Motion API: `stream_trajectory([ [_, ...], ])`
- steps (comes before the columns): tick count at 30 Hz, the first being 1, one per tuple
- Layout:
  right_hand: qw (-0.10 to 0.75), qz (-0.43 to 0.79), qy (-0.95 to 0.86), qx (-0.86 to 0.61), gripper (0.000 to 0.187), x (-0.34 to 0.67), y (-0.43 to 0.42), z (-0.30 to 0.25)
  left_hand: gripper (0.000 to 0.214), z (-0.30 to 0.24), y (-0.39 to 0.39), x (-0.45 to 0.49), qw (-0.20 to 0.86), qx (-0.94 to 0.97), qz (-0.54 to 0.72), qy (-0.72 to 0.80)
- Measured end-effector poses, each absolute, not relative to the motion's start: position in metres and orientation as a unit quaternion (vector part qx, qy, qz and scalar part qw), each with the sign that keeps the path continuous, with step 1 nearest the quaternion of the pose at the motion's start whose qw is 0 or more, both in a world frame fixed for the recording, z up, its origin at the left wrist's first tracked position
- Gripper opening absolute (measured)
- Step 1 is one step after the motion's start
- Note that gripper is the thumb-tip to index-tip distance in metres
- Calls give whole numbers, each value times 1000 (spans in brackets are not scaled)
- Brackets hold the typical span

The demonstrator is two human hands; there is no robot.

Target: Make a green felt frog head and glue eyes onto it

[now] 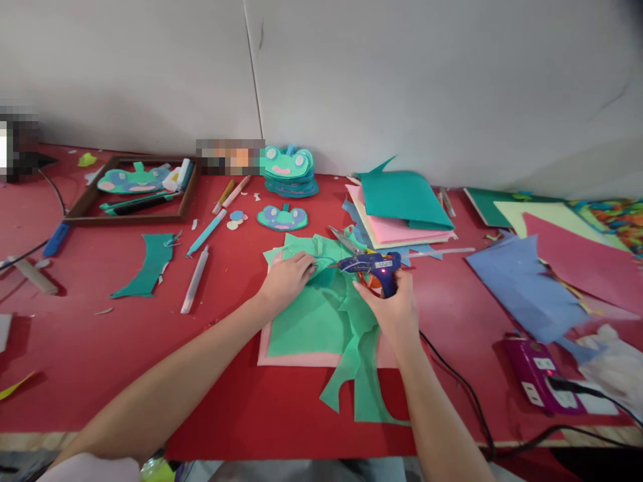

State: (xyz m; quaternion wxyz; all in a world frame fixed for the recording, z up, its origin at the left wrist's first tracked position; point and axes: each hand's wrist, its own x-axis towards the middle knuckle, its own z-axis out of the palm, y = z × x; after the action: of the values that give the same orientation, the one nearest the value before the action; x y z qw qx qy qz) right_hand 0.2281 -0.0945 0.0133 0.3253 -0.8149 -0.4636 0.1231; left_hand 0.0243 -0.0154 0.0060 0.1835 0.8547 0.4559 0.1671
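Note:
My right hand (394, 301) grips the handle of a blue hot glue gun (369, 262), and a small red light glows on its body. Its nozzle points left, close to the fingertips of my left hand (291, 278). Those fingers are pinched on a green felt piece (326, 266), partly hidden by the hand. Below both hands, cut green felt sheets (306, 328) lie on a pale pink sheet (264, 351). Scissors (345, 239) lie just behind the glue gun, with a glue stick (442, 253) protruding to its right.
On the red table (226, 402), frog-face felt cutouts (290, 167) are stacked by the wall. A brown tray (130, 219) holds another cutout and pens. Folded felt (406, 201) lies behind my right hand; blue felt (522, 281) and a purple power strip (542, 375) with cords are at right.

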Motion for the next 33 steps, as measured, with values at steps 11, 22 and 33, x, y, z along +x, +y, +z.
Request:
stream_trajectory([
  [11,257,8,-539,-802,49,223,-96,4,23,8,-6,26,155,876,128,439],
  [22,239,-48,-589,-771,40,217,-98,-3,26,12,-8,26,167,874,120,440],
  [33,244,-55,-587,-770,42,209,-99,-7,27,12,-10,25,145,883,118,431],
])
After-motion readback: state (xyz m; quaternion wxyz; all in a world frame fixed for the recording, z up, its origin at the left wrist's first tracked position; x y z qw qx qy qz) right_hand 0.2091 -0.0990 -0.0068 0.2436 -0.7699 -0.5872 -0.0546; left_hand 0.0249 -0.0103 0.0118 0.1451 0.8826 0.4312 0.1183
